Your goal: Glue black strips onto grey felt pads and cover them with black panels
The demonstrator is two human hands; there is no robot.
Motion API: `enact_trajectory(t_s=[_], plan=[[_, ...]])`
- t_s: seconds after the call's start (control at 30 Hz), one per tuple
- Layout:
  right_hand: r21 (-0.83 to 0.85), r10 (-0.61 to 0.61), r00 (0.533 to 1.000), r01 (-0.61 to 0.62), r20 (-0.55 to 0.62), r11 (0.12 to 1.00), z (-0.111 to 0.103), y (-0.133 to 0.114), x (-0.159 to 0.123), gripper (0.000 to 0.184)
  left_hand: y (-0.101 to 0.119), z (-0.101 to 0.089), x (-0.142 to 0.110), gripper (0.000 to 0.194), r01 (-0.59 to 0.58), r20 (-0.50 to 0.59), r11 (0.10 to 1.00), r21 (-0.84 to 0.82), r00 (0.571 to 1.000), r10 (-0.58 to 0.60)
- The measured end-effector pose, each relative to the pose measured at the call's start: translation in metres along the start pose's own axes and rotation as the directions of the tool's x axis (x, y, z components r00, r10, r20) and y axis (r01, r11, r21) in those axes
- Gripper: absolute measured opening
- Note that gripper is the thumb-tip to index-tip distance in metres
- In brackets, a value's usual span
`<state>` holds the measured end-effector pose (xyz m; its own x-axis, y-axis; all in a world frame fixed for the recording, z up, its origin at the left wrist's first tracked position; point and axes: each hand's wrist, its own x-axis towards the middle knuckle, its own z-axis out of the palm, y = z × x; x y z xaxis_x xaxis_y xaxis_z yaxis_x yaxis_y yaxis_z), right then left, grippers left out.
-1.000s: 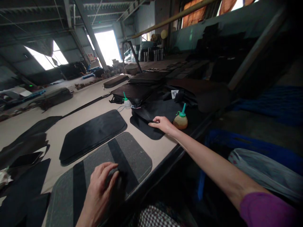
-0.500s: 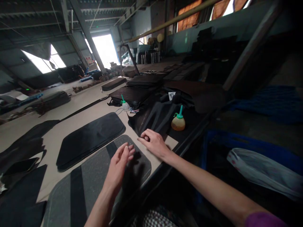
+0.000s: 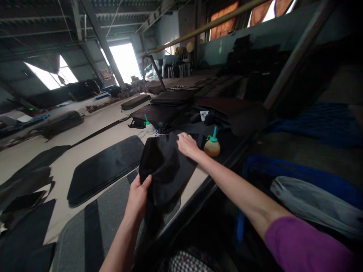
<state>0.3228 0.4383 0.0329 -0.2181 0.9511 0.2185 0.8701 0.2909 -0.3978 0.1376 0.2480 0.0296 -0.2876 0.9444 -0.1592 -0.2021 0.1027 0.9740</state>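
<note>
A piece of black sheet material (image 3: 167,166), like fabric or thin leather, hangs between both hands over the table. My left hand (image 3: 138,192) pinches its near left edge, thumb on top. My right hand (image 3: 187,145) grips its far right edge, fingers curled over it. Beneath the sheet lies a grey rounded panel (image 3: 113,223) with dark stripes, partly covered. Close by my right hand stands a squeeze bottle (image 3: 212,147) with a green nozzle and yellowish-brown liquid.
Stacked black rounded panels (image 3: 104,166) lie left of the sheet. A whitish bottle (image 3: 149,128) with a green nozzle stands farther back, before dark stacked pieces (image 3: 154,115). A phone-like dark slab (image 3: 24,200) rests at left. Beside the table, a blue crate (image 3: 261,162) holds a plastic bag (image 3: 309,200).
Both hands have closed on the black sheet, which has come up from beside the bottle and over the grey panel. My right hand has moved farther away across the table.
</note>
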Motion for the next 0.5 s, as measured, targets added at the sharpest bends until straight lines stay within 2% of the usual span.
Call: enact_trajectory(t_s=[0.1,0.23,0.4,0.5], plan=[[-0.094,0.18,0.984,-0.179,0.01,0.979,0.011,0.019,0.042,0.042,0.001,-0.009,-0.007,0.051,-0.014,-0.009,1.0,0.005,1.0,0.014],[-0.142,0.343,0.938,-0.333,0.053,0.932,0.026,0.036,0.068,0.045,0.001,-0.024,-0.013,0.049,-0.02,-0.031,1.0,0.002,0.999,0.02],[-0.087,0.375,0.924,-0.368,0.079,0.926,0.028,0.047,0.082,0.034,-0.001,-0.033,-0.015,0.054,-0.015,-0.047,1.0,-0.002,0.999,0.015],[0.013,0.322,0.945,-0.323,0.047,0.946,0.021,0.045,0.079,0.025,-0.002,-0.039,-0.017,0.057,-0.028,-0.078,1.0,-0.002,0.997,0.028]])
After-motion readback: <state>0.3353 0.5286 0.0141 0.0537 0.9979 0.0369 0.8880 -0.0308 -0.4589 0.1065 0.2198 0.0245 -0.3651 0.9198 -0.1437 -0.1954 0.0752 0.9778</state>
